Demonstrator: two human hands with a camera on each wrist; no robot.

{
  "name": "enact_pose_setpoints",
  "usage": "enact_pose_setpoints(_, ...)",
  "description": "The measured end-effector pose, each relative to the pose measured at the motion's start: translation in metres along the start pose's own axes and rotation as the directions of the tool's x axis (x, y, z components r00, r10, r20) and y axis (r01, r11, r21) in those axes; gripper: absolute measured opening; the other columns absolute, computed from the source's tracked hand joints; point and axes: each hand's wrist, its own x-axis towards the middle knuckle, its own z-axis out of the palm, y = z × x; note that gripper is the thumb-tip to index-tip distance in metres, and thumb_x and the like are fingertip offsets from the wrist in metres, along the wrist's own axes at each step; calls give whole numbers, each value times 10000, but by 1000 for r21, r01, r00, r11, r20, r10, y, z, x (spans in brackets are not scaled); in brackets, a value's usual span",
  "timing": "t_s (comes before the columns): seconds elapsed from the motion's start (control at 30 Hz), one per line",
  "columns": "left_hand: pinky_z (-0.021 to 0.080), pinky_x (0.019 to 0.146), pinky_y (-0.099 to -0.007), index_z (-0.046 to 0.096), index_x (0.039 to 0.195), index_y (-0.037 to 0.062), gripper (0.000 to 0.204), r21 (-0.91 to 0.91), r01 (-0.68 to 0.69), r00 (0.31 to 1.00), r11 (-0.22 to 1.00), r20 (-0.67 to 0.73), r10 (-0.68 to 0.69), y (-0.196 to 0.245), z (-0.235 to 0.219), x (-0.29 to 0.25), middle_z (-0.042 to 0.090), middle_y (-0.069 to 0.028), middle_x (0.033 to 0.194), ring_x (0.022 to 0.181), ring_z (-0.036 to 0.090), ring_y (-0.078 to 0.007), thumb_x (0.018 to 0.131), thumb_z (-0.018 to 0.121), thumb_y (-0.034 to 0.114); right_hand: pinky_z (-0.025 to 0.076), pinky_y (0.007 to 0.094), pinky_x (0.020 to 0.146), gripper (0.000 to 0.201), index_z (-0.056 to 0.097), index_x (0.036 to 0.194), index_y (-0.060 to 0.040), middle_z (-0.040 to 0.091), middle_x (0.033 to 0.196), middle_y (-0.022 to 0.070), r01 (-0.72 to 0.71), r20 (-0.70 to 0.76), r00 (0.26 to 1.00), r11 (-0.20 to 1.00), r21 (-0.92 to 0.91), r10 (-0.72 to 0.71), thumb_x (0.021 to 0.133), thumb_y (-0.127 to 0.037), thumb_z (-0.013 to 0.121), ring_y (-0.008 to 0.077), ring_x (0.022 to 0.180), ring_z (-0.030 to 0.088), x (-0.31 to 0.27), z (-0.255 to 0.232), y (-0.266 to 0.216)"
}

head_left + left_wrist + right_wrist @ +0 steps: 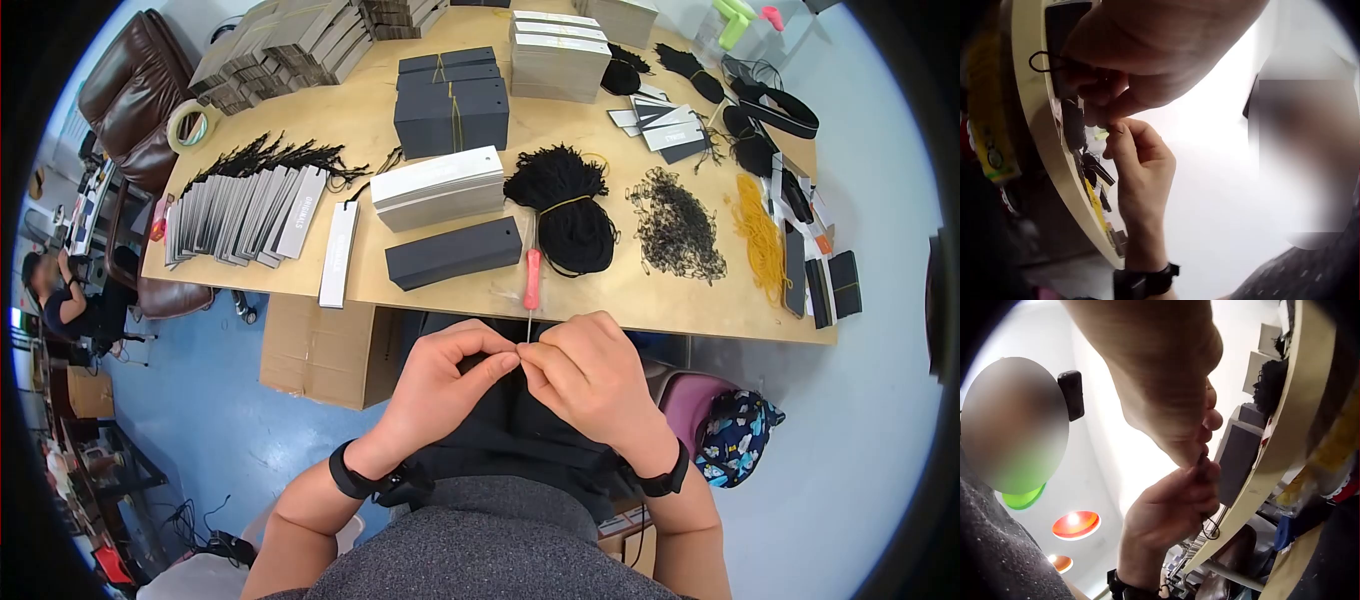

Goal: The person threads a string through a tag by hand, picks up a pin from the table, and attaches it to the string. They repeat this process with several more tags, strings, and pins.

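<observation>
Over my lap, just off the table's front edge, my left hand [440, 375] and right hand [595, 375] meet fingertip to fingertip. The left hand pinches a thin black cord; its loop [1041, 61] sticks out past the fingers in the left wrist view, and the loop [1211, 531] shows below them in the right wrist view. Thumb and forefinger of the right hand pinch at the same spot, where a small dark bit [1202, 460] shows; I cannot tell what it is. A red-handled awl [532, 280] lies at the table edge, its metal shaft toward my hands.
On the wooden table [430, 290] stand dark and white tag stacks, among them a dark block [455, 252]. A black cord bundle [575, 235], a heap of small black pins [675, 225] and yellow strings [758, 235] lie right. Strung grey tags [240, 215] fan out left.
</observation>
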Motion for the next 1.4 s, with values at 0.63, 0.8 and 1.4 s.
enact_pose_setpoints(0.63,421,726,-217,682,951,-26,49,-35,-31,995,999,-97,27,-1,2,1,580,-21,952,850,536,-72,918,648,-17,437,323,656,218,672,903,-64,579,834,36,-136,-91,986,990,30,138,726,-61,799,213,737,582,3,2,-7)
enact_pose_setpoints(0.8,437,755,-223,698,1019,-22,108,53,-13,994,998,-105,19,0,3,-3,603,-25,922,852,555,-83,920,664,3,433,323,652,205,653,870,-65,564,816,33,-152,-100,983,988,11,153,715,-45,784,209,729,578,3,5,-7)
enact_pose_setpoints(1.4,457,755,-222,716,1066,10,145,17,38,999,999,-7,-38,4,-8,-3,634,-13,918,838,574,-59,949,644,53,461,323,613,178,586,800,-41,525,796,68,-434,-22,888,854,288,459,682,41,692,214,659,556,-5,-8,-4)
